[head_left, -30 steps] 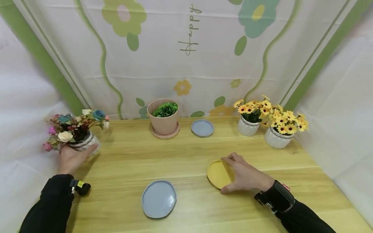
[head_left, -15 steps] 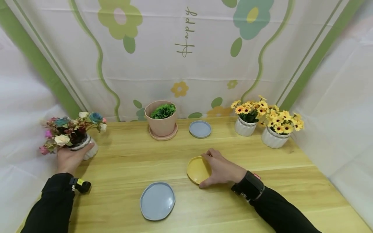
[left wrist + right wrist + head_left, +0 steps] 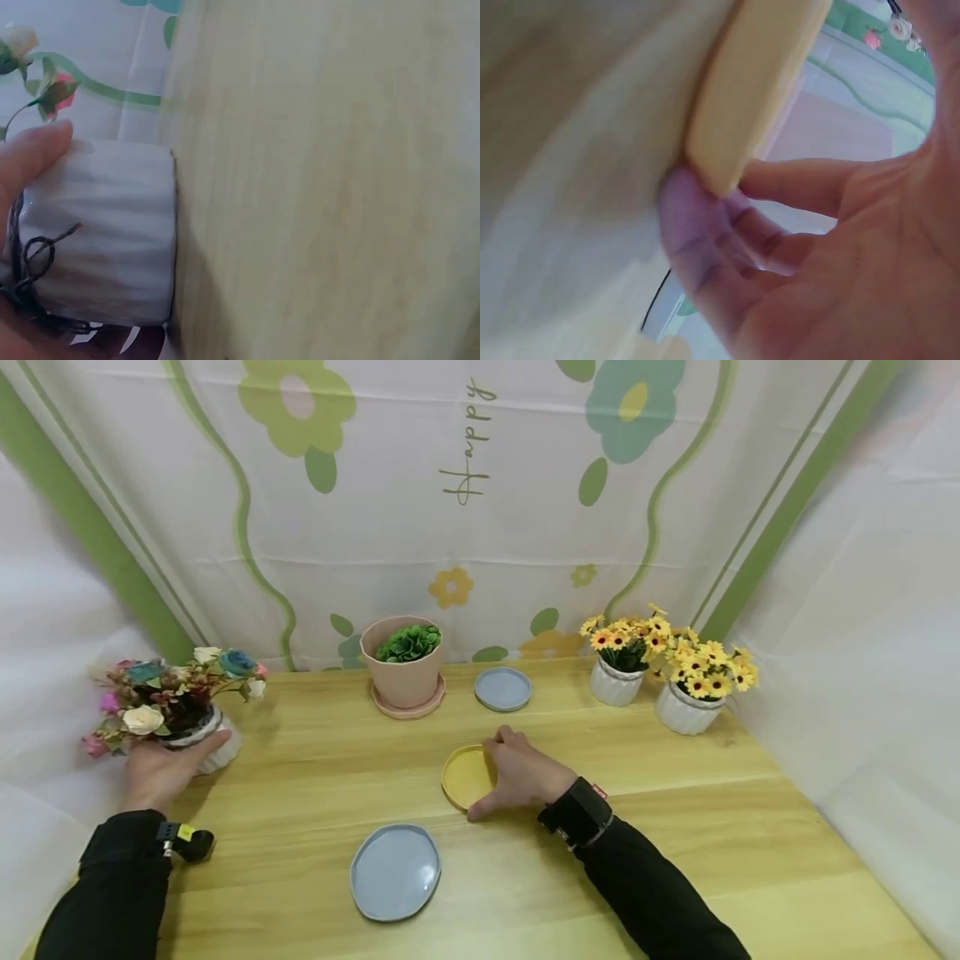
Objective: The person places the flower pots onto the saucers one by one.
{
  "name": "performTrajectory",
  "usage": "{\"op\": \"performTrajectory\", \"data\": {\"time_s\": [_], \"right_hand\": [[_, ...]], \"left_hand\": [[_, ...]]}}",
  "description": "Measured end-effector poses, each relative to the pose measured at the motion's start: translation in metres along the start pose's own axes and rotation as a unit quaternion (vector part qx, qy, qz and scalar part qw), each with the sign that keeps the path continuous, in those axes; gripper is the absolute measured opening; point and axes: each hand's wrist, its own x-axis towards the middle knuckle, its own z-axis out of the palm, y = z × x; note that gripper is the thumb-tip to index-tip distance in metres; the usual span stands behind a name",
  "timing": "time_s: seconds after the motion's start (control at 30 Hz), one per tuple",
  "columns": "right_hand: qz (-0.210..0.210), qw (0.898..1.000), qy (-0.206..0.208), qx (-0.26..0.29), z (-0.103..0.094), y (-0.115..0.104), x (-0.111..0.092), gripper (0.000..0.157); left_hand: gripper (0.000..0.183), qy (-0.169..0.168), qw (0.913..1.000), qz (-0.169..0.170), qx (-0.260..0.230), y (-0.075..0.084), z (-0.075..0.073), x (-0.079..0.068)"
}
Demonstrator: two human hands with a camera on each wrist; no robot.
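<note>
At the left, my left hand [image 3: 161,770] grips a white ribbed flowerpot [image 3: 222,747] with mixed artificial flowers [image 3: 168,697]. The left wrist view shows a thumb along the side of this pot [image 3: 105,232], which has a dark cord tied in a bow. Near the middle, my right hand [image 3: 521,774] holds a round yellow saucer [image 3: 467,777] by its right edge, thumb at the near side and fingers at the far side. In the right wrist view, fingers curl around the rim of the saucer [image 3: 742,97], close over the tabletop; whether it touches the wood I cannot tell.
A larger blue-grey plate [image 3: 395,872] lies at the front. Along the back stand a pink pot [image 3: 405,681] with a green plant on a pink saucer [image 3: 408,710], a small blue saucer [image 3: 502,689], and two white pots [image 3: 617,683] of yellow flowers. A patterned cloth [image 3: 375,527] hangs behind.
My right hand has moved left with the yellow saucer, from right of the blue-grey plate to behind and slightly right of it. The left hand stays on the flowerpot. The head view has shifted slightly.
</note>
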Motion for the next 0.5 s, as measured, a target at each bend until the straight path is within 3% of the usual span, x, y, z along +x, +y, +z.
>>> {"op": "performTrajectory", "data": {"time_s": [0.2,0.37,0.5], "right_hand": [[0.017,1.000,-0.011,-0.008,0.002,-0.006,0.005,0.121],[0.020,1.000,-0.014,-0.003,0.006,-0.004,0.004,0.122],[0.023,1.000,-0.008,-0.008,0.002,-0.002,0.004,0.122]], "left_hand": [[0.108,-0.029,0.9996,-0.001,0.006,0.000,-0.003,-0.010],[0.110,-0.044,0.9990,0.010,0.001,0.004,0.009,-0.020],[0.106,-0.053,0.9975,0.032,-0.032,0.014,0.022,-0.024]]}}
